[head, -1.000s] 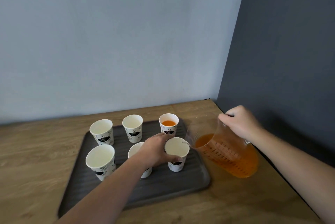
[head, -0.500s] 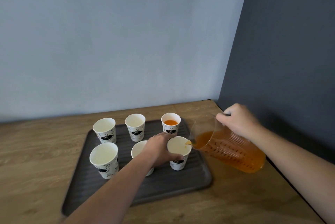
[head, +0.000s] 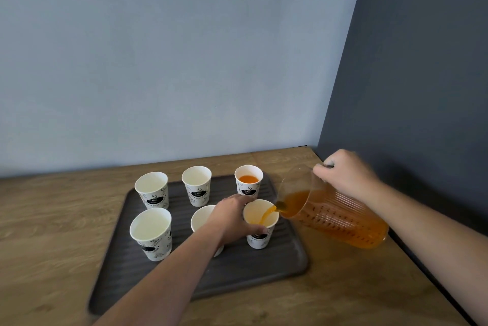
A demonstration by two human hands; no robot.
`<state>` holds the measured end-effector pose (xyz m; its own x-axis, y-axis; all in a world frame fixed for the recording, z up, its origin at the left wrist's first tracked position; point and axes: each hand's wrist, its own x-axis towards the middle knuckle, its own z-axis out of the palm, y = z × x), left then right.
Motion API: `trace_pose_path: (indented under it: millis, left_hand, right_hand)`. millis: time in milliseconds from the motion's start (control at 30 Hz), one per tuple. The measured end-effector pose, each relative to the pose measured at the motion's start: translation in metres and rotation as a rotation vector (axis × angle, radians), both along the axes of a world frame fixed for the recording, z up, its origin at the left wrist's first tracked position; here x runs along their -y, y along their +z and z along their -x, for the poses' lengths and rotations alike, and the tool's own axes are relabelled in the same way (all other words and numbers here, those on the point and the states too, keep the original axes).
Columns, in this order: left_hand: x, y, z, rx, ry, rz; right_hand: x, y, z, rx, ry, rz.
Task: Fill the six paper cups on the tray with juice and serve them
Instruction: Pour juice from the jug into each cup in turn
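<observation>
Several white printed paper cups stand in two rows on a dark ribbed tray (head: 237,273). The back right cup (head: 248,180) holds orange juice. My left hand (head: 232,217) grips the front right cup (head: 260,222) by its side. My right hand (head: 346,175) holds the handle of a clear jug (head: 335,217) of orange juice, tipped left, and a stream runs from its spout into the front right cup. The front middle cup (head: 202,218) is partly hidden behind my left hand. The back left (head: 152,189), back middle (head: 196,184) and front left (head: 151,232) cups look empty.
The tray lies on a wooden table (head: 52,246) set into a corner. A pale blue wall (head: 158,61) runs behind it and a dark grey wall (head: 422,61) closes the right side, close to the jug.
My right hand has tipped the jug further toward the front right cup, and juice now streams into it. My left hand has stayed on that cup.
</observation>
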<state>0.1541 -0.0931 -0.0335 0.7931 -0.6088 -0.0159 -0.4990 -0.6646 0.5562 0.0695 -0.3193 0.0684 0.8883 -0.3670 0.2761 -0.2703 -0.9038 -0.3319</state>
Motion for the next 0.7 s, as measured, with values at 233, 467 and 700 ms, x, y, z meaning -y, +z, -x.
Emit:
trace_pose_path:
  millis: [233,467,700]
  left_hand:
    - [0.0,-0.001,0.001,0.004,-0.006,0.034]
    - [-0.001,-0.004,0.0,-0.002,-0.004,0.044]
    - [-0.001,-0.003,0.001,-0.011,0.002,0.051]
  right_hand:
    - [0.0,0.003,0.0,-0.006,0.007,0.034]
    - [0.0,0.007,0.002,-0.008,0.008,0.025]
    - [-0.005,0.011,0.003,-0.018,0.013,0.012]
